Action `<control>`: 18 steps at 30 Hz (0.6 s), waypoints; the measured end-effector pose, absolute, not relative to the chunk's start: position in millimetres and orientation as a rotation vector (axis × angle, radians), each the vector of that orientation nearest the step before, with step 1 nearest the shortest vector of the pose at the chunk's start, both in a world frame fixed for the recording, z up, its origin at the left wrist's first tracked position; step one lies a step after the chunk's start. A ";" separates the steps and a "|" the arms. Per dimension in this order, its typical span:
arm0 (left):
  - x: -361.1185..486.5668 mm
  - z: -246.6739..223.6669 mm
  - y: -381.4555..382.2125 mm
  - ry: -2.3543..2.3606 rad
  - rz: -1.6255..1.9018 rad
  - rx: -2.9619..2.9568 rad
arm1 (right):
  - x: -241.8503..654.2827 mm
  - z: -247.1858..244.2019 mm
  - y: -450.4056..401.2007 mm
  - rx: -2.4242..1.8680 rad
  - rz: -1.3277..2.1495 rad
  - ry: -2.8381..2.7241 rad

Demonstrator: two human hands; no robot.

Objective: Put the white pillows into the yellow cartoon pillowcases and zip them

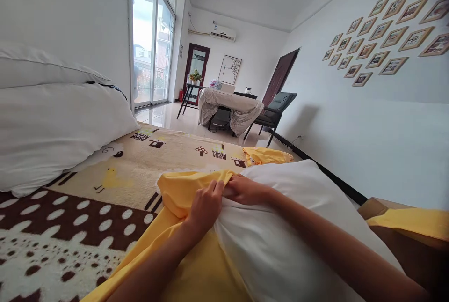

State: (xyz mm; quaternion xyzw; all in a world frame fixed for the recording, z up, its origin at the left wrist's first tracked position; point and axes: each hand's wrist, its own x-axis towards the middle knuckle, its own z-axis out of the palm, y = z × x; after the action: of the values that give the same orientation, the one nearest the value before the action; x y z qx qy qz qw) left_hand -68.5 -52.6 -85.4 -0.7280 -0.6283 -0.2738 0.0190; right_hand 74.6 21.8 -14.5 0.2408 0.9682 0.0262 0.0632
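Note:
A yellow pillowcase [185,194] spreads over the blanket in front of me, running down to the bottom of the view. My left hand [206,206] is closed on the pillowcase near its upper edge. To the right lies a plump white pillow [291,227], partly over the yellow cloth. At the pillow's upper left corner, my right hand [243,189] is closed, touching my left fingers. Its fingertips are partly hidden by the pillowcase edge, and they seem to hold the pillow's corner.
White pillows [59,128] are stacked at the left on a patterned blanket [189,152]. Another yellow cloth [266,156] lies at the far edge. A cardboard box [375,207] with yellow fabric [414,222] stands at right. Beyond are a covered table [228,100] and a chair [277,110].

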 end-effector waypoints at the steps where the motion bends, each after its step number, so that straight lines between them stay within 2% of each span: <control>1: -69.3 -85.1 -52.1 -1.983 -0.872 -2.268 | 88.2 -0.3 28.7 0.665 -0.035 2.919; 3: -69.3 -84.6 -52.5 -1.987 -0.914 -2.328 | 114.6 24.0 46.2 0.680 -0.355 2.877; 7: -67.2 -85.4 -56.2 -1.870 -0.992 -2.449 | 146.3 33.2 72.0 1.264 -0.253 2.755; 11: -73.2 -86.1 -54.9 -1.861 -1.151 -2.372 | 145.3 3.5 55.4 1.099 -0.505 2.807; 13: -78.4 -83.7 -53.3 -1.889 -1.190 -2.316 | 140.0 -8.6 35.8 1.054 -0.366 2.920; 18: -82.5 -66.8 -48.5 -2.023 -1.050 -2.189 | 127.9 -14.9 -18.6 1.120 0.412 2.874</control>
State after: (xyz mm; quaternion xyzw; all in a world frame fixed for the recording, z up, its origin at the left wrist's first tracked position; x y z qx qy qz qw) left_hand -82.5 -48.5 -66.8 -0.6926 -0.6402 -0.3322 -0.0091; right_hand 127.9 -18.6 -14.9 0.3598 0.9234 0.1324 0.0151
